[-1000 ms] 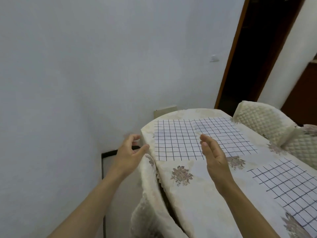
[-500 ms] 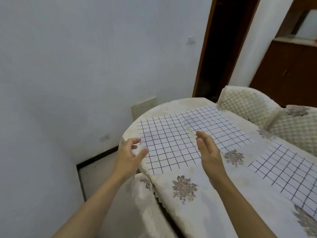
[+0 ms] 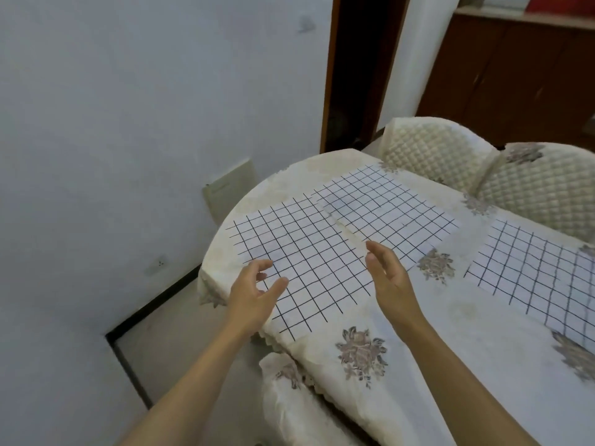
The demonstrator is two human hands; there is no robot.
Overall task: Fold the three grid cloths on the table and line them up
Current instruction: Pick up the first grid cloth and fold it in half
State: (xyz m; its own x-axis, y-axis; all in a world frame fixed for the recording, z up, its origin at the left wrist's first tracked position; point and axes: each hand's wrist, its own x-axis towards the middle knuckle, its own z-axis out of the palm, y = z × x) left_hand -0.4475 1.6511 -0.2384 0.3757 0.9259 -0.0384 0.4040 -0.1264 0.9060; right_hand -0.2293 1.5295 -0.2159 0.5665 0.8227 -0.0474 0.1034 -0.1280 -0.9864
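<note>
3 cloths lie flat on the desk (image 3: 450, 336): left cloth (image 3: 309, 262), middle cloth (image 3: 386, 210) overlapping its far edge, right cloth (image 3: 541, 268) apart. Left hand (image 3: 254, 297) and right hand (image 3: 389, 281) hang over the left cloth, fingers loose, empty.

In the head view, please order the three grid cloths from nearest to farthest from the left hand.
1. left grid cloth, at the table's left end, beside the left hand.
2. middle grid cloth, farther back, centre.
3. right grid cloth, far right.
</note>
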